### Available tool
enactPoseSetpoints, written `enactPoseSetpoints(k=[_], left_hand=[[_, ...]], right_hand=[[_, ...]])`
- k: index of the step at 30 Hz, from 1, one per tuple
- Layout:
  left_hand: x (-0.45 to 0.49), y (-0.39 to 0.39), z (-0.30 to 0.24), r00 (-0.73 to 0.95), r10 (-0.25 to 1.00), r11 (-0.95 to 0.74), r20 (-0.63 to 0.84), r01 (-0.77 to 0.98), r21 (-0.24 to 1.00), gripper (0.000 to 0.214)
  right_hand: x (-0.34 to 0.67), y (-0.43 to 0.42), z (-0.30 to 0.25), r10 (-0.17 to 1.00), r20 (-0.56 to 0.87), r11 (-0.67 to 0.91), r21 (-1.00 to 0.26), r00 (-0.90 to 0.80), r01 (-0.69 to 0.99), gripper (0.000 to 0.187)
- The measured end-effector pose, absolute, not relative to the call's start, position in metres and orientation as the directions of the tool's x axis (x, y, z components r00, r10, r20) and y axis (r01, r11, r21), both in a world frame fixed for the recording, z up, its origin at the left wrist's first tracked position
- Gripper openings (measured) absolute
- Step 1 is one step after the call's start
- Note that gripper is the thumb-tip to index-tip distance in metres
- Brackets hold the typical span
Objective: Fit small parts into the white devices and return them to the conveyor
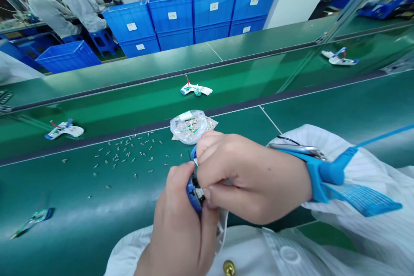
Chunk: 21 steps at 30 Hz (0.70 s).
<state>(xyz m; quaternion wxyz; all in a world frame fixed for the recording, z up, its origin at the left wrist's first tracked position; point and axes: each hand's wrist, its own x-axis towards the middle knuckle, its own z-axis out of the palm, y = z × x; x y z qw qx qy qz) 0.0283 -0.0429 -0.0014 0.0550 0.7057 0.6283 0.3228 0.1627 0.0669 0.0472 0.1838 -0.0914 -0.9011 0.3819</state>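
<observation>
Head view, and here we go: the left hand [176, 224] comes up from the bottom of the frame, closed around a small blue-and-white plastic part [193, 196], while the right hand [249, 179] reaches in from the right, its fingers [210, 172] pinched onto the part's upper end. The part's long axis stands nearly upright between them, mostly hidden, sitting deeper in the left hand. Just ahead, a clear plastic bag [189, 127] of small components lies near the right hand's knuckles. Tiny metal pieces [126, 155] scatter across the green conveyor belt [64, 198] to the left, and a blue wrist strap [323, 172] circles the right wrist
</observation>
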Motion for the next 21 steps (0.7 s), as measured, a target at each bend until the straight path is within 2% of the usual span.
enactPoseSetpoints(k=[5,7,10,13,16,19,21], left_hand=[[0.032,-0.043,0.0,0.04,0.854,-0.201,0.519,0.945,0.258,0.034],[0.032,-0.044,-0.003,0.065,0.845,-0.204,0.531,0.957,0.208,0.036],[0.032,-0.044,-0.005,0.084,0.858,-0.209,0.506,0.958,0.196,0.038],[0.033,-0.043,-0.005,0.066,0.889,-0.204,0.454,0.943,0.263,0.035],[0.036,-0.042,-0.004,-0.012,0.945,-0.142,0.326,0.886,0.442,0.029],[0.037,-0.042,-0.009,-0.086,0.98,-0.046,0.18,0.782,0.622,0.041],[0.036,-0.042,-0.014,-0.128,0.981,-0.002,0.144,0.741,0.672,0.054]], right_hand=[[0.164,0.059,0.048,0.334,0.306,0.713,-0.7,-0.892,0.027,0.028],[0.165,0.058,0.045,0.344,0.31,0.705,-0.708,-0.886,0.026,0.028],[0.165,0.059,0.041,0.349,0.3,0.667,-0.745,-0.888,0.01,0.029],[0.166,0.063,0.036,0.335,0.277,0.629,-0.778,-0.901,-0.006,0.031],[0.169,0.067,0.034,0.336,0.227,0.582,-0.813,-0.914,0.012,0.032],[0.174,0.075,0.028,0.328,0.172,0.537,-0.843,-0.929,0.034,0.032],[0.18,0.09,0.022,0.381,0.116,0.525,-0.844,-0.917,0.111,0.029]])
